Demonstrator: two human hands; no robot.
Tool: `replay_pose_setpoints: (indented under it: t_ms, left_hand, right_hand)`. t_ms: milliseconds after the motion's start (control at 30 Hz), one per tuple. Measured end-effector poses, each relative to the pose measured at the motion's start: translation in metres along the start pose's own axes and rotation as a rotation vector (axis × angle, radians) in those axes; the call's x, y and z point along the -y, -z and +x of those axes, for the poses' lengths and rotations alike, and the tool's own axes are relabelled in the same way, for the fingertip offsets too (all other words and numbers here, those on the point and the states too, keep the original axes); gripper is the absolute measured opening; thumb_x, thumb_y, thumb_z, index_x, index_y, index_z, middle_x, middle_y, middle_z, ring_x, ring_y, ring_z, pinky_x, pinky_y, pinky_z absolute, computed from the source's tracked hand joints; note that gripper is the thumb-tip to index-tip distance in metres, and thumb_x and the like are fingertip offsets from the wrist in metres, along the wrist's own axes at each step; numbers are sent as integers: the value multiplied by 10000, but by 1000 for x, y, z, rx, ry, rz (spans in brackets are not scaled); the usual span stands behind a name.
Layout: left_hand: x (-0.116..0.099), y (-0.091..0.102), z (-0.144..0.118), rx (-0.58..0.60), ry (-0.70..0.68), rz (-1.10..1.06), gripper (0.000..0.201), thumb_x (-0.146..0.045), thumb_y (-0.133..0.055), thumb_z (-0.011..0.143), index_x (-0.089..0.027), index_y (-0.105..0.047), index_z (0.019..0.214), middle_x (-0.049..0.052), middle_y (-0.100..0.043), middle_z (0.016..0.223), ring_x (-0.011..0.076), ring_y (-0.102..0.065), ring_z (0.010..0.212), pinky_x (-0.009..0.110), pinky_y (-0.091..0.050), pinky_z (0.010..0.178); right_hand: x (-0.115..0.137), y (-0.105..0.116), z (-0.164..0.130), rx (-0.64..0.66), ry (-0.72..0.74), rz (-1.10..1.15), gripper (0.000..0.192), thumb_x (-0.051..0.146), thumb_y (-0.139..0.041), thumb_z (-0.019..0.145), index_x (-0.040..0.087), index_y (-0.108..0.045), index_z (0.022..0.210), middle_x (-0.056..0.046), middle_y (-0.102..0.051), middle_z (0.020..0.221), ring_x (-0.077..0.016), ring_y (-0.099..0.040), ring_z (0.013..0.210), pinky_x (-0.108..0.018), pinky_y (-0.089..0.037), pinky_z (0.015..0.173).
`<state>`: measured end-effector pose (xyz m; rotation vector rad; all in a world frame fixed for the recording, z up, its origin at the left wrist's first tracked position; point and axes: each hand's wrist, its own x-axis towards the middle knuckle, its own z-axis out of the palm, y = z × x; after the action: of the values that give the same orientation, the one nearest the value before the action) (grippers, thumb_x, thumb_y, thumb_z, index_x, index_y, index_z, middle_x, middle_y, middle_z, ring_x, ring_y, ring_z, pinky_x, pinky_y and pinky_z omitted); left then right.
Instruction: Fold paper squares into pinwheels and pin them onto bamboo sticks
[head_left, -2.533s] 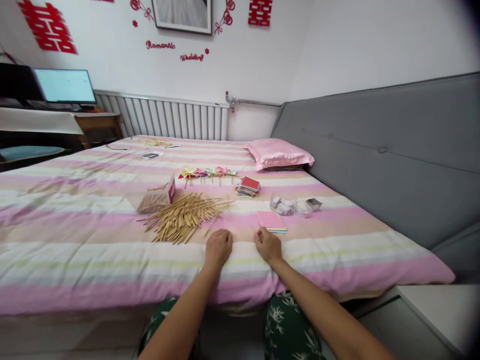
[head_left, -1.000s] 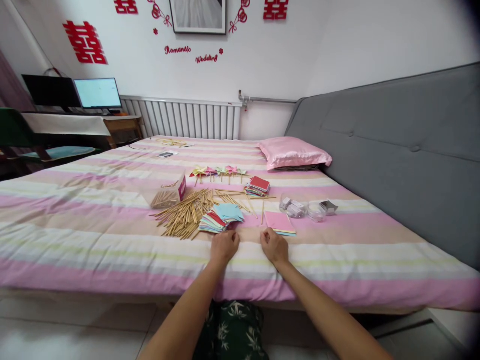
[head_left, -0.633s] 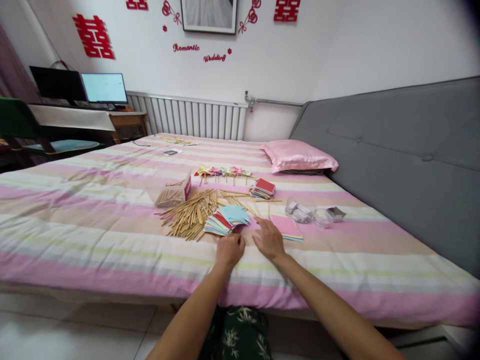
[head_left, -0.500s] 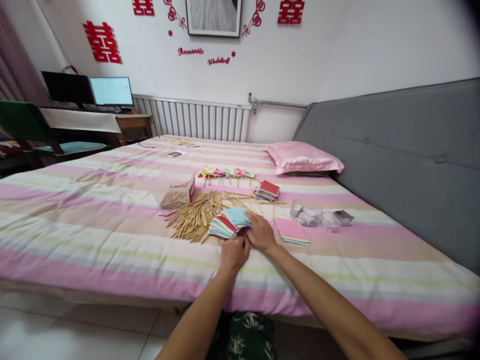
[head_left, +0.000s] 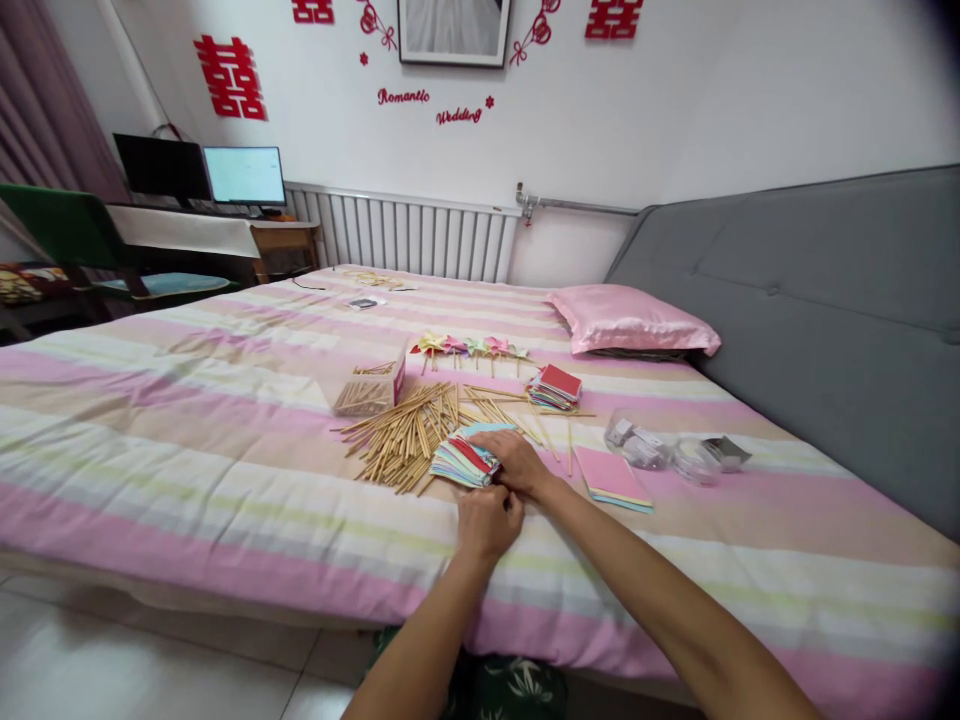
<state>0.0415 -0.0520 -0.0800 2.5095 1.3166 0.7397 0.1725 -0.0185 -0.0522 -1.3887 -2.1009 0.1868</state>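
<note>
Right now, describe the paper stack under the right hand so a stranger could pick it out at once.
On the striped bed, find the heap of wooden sticks near the front edge. At its right end lies the fanned stack of coloured paper squares, with the right hand resting on it. Unlike the neat pink stack further right and the red-topped stack behind, it is spread out, showing many colours.

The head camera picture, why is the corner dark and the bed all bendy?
Head view: the wide lens bows the bed edge and leaves a dark top-right corner. Soft, even light, no glare. The sticks look sharp; the right hand rests on the paper squares; picture edges blur.
</note>
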Motion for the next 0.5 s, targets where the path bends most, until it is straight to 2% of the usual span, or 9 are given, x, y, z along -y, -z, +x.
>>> replay_pose_setpoints:
  t_ms: [100,200,333,400,500]
  left_hand:
    - [1,-1,0,-7,-2,-23,292,-300,-451,829,-187,-696,720,106,-721,764,224,-657,722,324,-415,663]
    - [1,-1,1,-19,-14,-50,282,-289,-454,824,-182,-693,721,109,-714,762,228,-652,742,331,-418,686]
    - [1,-1,0,-32,-16,-86,270,-280,-464,813,-175,-685,698,108,-700,737,225,-643,728,329,-422,673]
    - [0,-1,0,-43,-16,-111,270,-278,-464,812,-177,-678,683,103,-696,729,218,-640,720,323,-425,668]
    - [0,-1,0,-62,-15,-159,270,-286,-470,812,-185,-664,655,94,-688,711,211,-633,709,320,-432,673]
  right_hand:
    - [-1,3,1,8,-31,111,563,113,-588,699,257,-574,1244,-33,-602,1272,-212,-553,1156,-351,-391,1007]
    - [-3,3,3,-54,-101,223,491,120,-568,719,282,-622,1180,1,-650,1201,-214,-593,1104,-352,-428,971]
    - [-14,5,11,-262,-243,377,296,238,-560,781,175,-679,1045,-53,-725,1009,-240,-660,930,-403,-492,867]
    - [-21,13,14,-386,-317,466,297,339,-576,797,139,-678,991,-75,-733,941,-237,-670,863,-418,-509,826]
    - [-28,37,12,-535,-390,620,363,436,-601,788,144,-664,993,-80,-725,973,-222,-673,876,-401,-511,839]
